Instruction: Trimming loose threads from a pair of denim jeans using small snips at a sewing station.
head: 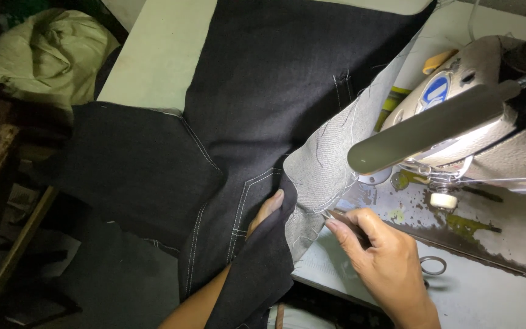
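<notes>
You're in a sewing workshop, garment-making type. Evidence: industrial sewing machine (488, 116) with worn, chipped paint on a stained white work table (488, 292), dark denim panels (263, 103) with white topstitching spread over it, stuffed sack (44, 49) off to the side, scissors (432, 266) on the table.

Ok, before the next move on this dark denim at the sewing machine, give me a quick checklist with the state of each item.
1. Left hand on the dark denim, partly under a fold: ok.
2. Right hand pinching a small metal tool at the grey turned-over edge: ok.
3. What kind of tool it is: cannot tell.
4. Fingers clear of the sewing machine needle area: ok.
5. Loose threads along the edge: not ok.
6. Scissors beside the right hand: ok.
</notes>
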